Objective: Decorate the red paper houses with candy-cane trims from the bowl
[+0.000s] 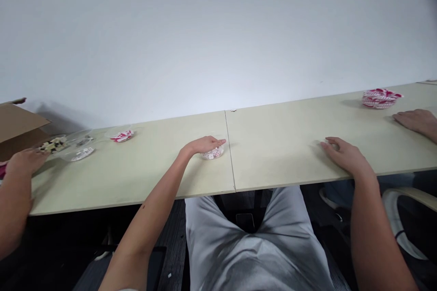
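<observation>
My left hand [205, 145] lies palm down over a small clear dish [212, 153] holding red-and-white pieces, its fingers curving across the top. My right hand [343, 154] rests on the pale table [273, 159] to the right of the seam, fingers lightly curled. Something small and whitish [327, 143] shows at its fingertips, but it is too faint to identify. A co-worker's hand [25, 161] reaches near a clear dish at the far left, and another person's hand [416, 120] rests on the table at the far right.
A cardboard box [18, 129] stands at the far left. Clear dishes [80, 150] and a red-and-white pile [379, 98] sit along the table. A white wall [218, 32] runs behind it. A curved chair back [406, 209] stands at lower right.
</observation>
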Action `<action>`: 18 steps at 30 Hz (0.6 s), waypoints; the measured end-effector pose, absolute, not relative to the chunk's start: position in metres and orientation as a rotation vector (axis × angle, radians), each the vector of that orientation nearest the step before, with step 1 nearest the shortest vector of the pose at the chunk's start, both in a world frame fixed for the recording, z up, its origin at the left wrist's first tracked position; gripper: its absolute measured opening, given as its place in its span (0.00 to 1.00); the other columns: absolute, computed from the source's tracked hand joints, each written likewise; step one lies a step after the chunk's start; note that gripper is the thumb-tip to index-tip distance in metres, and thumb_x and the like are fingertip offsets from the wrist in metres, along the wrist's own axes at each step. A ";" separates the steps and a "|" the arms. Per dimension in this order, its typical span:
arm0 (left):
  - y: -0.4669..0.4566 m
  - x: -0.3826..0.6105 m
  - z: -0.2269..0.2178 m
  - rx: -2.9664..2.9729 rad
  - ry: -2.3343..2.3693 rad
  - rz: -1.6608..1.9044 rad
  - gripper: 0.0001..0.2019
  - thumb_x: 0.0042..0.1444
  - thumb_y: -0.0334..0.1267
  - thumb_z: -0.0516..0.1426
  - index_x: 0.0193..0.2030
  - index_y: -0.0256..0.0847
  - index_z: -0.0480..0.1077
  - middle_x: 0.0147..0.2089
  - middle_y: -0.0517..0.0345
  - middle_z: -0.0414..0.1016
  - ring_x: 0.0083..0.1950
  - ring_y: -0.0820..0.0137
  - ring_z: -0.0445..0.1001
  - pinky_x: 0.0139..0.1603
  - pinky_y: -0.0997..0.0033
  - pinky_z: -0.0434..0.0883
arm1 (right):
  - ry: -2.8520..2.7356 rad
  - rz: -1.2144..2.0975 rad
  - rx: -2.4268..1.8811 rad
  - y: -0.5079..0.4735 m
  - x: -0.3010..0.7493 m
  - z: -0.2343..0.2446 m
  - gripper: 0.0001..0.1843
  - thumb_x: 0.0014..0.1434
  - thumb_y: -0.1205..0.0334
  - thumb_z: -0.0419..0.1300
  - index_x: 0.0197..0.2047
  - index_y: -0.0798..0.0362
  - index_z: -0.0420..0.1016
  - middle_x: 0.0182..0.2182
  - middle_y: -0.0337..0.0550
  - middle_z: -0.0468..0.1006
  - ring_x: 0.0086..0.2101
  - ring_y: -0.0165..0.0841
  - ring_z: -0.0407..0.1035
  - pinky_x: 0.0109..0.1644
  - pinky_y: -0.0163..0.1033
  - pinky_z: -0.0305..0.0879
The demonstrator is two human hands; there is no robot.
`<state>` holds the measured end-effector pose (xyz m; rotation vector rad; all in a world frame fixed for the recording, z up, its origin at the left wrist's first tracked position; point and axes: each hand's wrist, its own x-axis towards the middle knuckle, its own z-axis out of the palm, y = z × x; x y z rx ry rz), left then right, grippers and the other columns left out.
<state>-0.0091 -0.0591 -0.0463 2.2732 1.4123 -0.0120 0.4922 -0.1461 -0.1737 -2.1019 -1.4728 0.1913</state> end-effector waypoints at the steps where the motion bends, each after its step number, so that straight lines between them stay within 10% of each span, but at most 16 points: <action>1: -0.058 -0.009 -0.047 2.280 1.407 -0.015 0.34 0.56 0.72 0.45 0.26 0.42 0.68 0.28 0.53 0.73 0.31 0.65 0.68 0.33 0.67 0.61 | -1.468 0.196 -2.099 -0.147 0.492 -0.173 0.35 0.64 0.37 0.49 0.62 0.53 0.71 0.59 0.57 0.77 0.57 0.52 0.71 0.61 0.51 0.66; 18: -0.048 0.000 -0.046 2.473 1.430 0.109 0.21 0.57 0.50 0.52 0.19 0.42 0.54 0.20 0.57 0.59 0.22 0.71 0.54 0.27 0.64 0.49 | -1.432 0.223 -2.107 -0.148 0.489 -0.171 0.37 0.63 0.36 0.49 0.64 0.53 0.70 0.59 0.57 0.76 0.57 0.52 0.71 0.62 0.50 0.64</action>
